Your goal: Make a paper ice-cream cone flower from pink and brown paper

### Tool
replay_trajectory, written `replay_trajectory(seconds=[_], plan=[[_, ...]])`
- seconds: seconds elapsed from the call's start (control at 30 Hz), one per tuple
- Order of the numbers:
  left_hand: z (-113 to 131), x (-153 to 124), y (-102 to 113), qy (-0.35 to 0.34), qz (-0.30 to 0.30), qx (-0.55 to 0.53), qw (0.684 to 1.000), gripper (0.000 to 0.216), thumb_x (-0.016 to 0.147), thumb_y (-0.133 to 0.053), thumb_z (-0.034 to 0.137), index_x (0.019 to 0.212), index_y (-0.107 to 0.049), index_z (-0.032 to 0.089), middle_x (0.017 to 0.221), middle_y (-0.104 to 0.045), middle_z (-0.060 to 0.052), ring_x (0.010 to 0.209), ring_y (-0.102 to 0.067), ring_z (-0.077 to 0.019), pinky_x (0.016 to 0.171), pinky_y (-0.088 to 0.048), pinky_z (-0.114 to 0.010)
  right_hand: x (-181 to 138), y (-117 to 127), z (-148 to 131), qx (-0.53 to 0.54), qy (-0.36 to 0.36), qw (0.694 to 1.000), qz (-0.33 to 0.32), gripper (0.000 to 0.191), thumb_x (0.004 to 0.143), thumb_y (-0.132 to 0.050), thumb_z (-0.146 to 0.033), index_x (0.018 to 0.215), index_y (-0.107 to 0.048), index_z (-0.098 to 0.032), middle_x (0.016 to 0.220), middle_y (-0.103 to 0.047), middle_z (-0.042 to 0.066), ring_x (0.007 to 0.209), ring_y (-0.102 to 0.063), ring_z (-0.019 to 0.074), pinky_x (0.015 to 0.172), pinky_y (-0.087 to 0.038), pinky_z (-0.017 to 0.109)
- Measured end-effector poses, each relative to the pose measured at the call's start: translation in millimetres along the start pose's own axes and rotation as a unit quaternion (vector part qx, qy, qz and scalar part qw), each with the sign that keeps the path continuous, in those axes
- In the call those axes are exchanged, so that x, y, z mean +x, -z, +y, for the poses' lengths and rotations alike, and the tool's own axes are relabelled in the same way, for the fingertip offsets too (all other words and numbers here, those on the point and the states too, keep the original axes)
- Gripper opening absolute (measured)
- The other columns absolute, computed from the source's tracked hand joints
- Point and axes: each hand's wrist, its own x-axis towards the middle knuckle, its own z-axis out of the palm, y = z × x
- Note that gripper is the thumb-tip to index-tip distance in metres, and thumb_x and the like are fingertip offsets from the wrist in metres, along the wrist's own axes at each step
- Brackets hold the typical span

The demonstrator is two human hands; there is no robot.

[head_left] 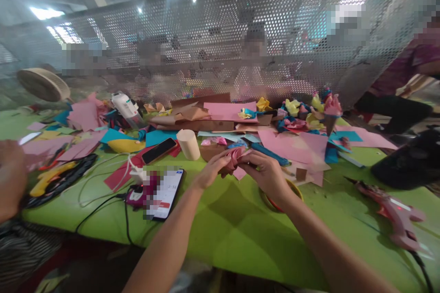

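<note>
My left hand (pixel 213 170) and my right hand (pixel 266 173) meet over the green table (pixel 220 233), both pinching a small crumpled piece of pink paper (pixel 235 159). Their fingers are closed on it from either side. Just beyond the hands lie a cream paper cone (pixel 189 144), a brown paper cup shape (pixel 212 150) and a blue strip (pixel 270 154). Under my right wrist sits a roll with a yellow rim (pixel 294 188), partly hidden.
A lit phone (pixel 168 193) and a dark phone (pixel 159 150) lie left of my hands, with cables. A pink glue gun (pixel 395 213) rests at right. Coloured paper sheets and paper flowers (pixel 302 114) cover the back. Another person's hand (pixel 12 178) is at far left.
</note>
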Motion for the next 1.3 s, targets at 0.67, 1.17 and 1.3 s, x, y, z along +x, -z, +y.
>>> replay_trajectory(seconds=[0.67, 1.17, 1.3], plan=[[-2, 0, -5, -0.031, 0.037, 0.038, 0.998, 0.053, 0.09, -0.055, 0.045, 0.137, -0.059, 0.02, 0.129, -0.067, -0.01, 0.096, -0.064, -0.0219, 0.075, -0.048, -0.028, -2, -3, -10, -0.032, -0.018, 0.999, -0.005, 0.011, 0.087, -0.061, -0.018, 0.081, -0.069, -0.021, 0.074, -0.068, 0.001, 0.066, -0.059, 0.0157, 0.062, -0.043, 0.025], [-2, -1, -6, 0.017, 0.022, 0.047, 0.998, 0.058, 0.089, -0.054, 0.047, 0.141, -0.055, 0.022, 0.108, -0.071, -0.008, 0.064, -0.05, -0.0105, 0.053, -0.032, -0.022, 0, -5, -8, -0.011, -0.061, 0.998, -0.033, 0.014, 0.083, -0.055, -0.018, 0.072, -0.064, -0.019, 0.069, -0.063, 0.001, 0.064, -0.053, 0.0153, 0.06, -0.038, 0.026], [-2, -1, -6, 0.003, 0.017, 0.046, 0.999, 0.056, 0.089, -0.054, 0.046, 0.14, -0.056, 0.023, 0.12, -0.069, -0.009, 0.072, -0.056, -0.0129, 0.058, -0.038, -0.023, 0, -3, -10, 0.024, -0.07, 0.996, -0.051, 0.013, 0.085, -0.057, -0.02, 0.076, -0.067, -0.019, 0.074, -0.067, 0.002, 0.068, -0.057, 0.0162, 0.064, -0.041, 0.027]])
